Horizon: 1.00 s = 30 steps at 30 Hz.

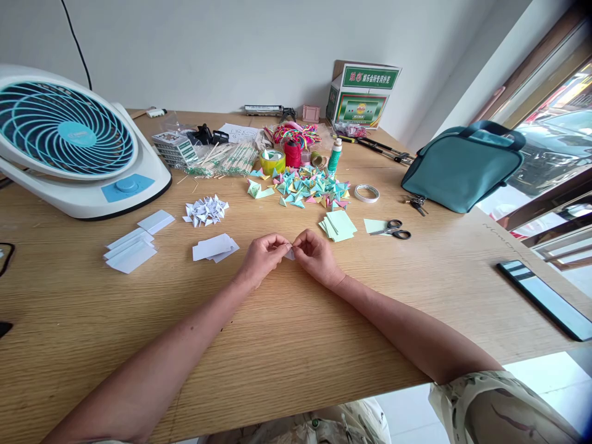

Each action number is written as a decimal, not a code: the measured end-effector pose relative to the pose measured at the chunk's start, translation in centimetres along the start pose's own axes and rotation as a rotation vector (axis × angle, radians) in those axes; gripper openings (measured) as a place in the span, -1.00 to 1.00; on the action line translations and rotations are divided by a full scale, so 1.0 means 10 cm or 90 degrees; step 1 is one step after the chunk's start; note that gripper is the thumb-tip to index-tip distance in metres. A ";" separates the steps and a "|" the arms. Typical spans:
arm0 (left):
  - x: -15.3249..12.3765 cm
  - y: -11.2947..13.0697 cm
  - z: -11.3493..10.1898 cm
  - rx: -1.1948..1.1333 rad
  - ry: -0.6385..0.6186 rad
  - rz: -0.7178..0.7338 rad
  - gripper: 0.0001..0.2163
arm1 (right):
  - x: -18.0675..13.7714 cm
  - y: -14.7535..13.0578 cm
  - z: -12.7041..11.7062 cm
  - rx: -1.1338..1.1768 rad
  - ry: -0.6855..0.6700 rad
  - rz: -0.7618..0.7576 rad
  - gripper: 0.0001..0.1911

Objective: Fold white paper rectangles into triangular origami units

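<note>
Between my fingertips is a small piece of white paper (289, 254), mostly hidden. My left hand (266, 258) pinches it from one side. From the other side my right hand (317, 256) pinches it too, and the two thumbs nearly meet. Just left of my hands lie white paper slips (213, 247), and behind them sits a heap of folded white paper pieces (206, 211). Pale green paper slips (339, 225) lie beyond my right hand. Folded coloured paper pieces (308, 185) are heaped farther back.
A fan (129, 185) stands at the left, near more white slips (132, 250). To the right are scissors (393, 230), a tape roll (367, 193), keys (417, 204), a teal bag (462, 166) and a phone (546, 299). Behind are wooden sticks (231, 159), a glue bottle (334, 156) and a box (363, 98).
</note>
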State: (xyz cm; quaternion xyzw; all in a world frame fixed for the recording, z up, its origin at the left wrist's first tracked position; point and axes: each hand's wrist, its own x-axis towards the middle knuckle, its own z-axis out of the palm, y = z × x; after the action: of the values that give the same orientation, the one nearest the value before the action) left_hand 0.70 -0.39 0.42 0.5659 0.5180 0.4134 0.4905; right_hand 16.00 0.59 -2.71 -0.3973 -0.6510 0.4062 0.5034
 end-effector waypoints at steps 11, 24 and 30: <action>0.02 0.01 -0.03 -0.014 -0.019 0.034 -0.78 | 0.02 -0.05 -0.03 0.026 -0.014 0.090 -0.86; 0.02 -0.02 -0.01 -0.046 -0.010 0.014 -0.78 | 0.02 -0.02 -0.03 0.074 -0.040 0.084 -0.77; 0.00 0.01 0.00 -0.139 -0.047 -0.016 -0.76 | 0.02 -0.04 -0.02 0.091 -0.037 0.034 -0.77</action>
State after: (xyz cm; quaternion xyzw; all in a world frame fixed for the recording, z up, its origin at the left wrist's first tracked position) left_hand 0.73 -0.38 0.54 0.5175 0.4586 0.4396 0.5732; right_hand 16.17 0.70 -2.26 -0.3655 -0.6238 0.4760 0.5007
